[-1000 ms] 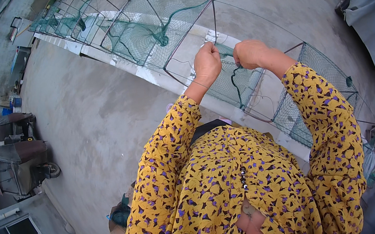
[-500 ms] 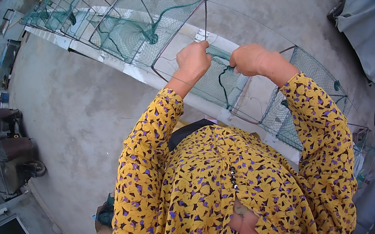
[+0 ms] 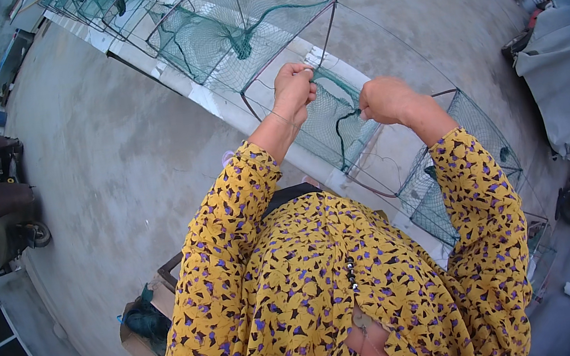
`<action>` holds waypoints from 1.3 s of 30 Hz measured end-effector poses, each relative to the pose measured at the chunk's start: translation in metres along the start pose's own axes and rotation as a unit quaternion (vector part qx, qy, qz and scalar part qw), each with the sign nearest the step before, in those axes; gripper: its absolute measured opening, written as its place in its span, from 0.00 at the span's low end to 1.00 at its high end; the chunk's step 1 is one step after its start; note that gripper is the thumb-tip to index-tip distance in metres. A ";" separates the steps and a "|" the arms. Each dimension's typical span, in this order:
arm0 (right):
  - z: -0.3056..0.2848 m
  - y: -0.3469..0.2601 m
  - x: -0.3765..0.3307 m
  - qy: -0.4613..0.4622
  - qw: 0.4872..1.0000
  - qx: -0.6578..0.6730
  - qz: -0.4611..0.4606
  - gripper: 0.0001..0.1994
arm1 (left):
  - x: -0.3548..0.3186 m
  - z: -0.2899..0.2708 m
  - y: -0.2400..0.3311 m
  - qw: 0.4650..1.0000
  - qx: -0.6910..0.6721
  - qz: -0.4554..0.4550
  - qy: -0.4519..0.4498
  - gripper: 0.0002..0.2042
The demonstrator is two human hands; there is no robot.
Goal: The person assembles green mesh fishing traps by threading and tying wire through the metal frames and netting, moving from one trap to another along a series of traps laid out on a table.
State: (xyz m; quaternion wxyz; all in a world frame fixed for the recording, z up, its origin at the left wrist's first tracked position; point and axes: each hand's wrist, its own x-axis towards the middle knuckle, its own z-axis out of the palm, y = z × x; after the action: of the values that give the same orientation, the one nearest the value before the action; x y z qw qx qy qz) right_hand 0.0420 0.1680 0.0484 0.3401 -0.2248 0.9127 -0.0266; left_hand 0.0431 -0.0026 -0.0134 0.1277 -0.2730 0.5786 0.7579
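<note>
Netting (image 3: 325,128) stretches over the pale bench (image 3: 214,107), its edge apparently pinched by the left hand (image 3: 293,93) and gripped in the curled right hand (image 3: 389,100). Since half a second ago, the right hand sits farther from the left, seemingly spreading more edge between them.

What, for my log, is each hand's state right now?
Left hand: closed, pinching the edge of the green netting.
Right hand: closed, holding the green netting too.
</note>
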 end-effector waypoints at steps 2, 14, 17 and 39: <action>-0.004 -0.005 -0.003 -0.011 1.000 -0.008 -0.002 0.08 | 0.006 -0.002 -0.006 0.999 -0.027 -0.022 0.004 0.02; -0.002 -0.004 -0.014 -0.074 0.995 -0.055 -0.027 0.09 | 0.011 -0.021 0.005 0.771 0.530 0.353 -0.024 0.04; -0.006 -0.001 -0.023 -0.068 0.997 -0.025 -0.037 0.10 | 0.014 -0.021 0.010 0.786 0.469 0.403 0.000 0.04; 0.006 0.006 -0.020 0.052 0.998 0.010 0.033 0.06 | 0.012 -0.015 0.010 0.962 0.211 0.155 -0.082 0.02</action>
State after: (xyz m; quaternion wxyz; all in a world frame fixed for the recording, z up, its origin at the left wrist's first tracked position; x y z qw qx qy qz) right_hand 0.0570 0.1822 0.0553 0.2946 -0.1897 0.9359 -0.0360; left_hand 0.0320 -0.0217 -0.0149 0.1104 -0.0831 0.7481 0.6490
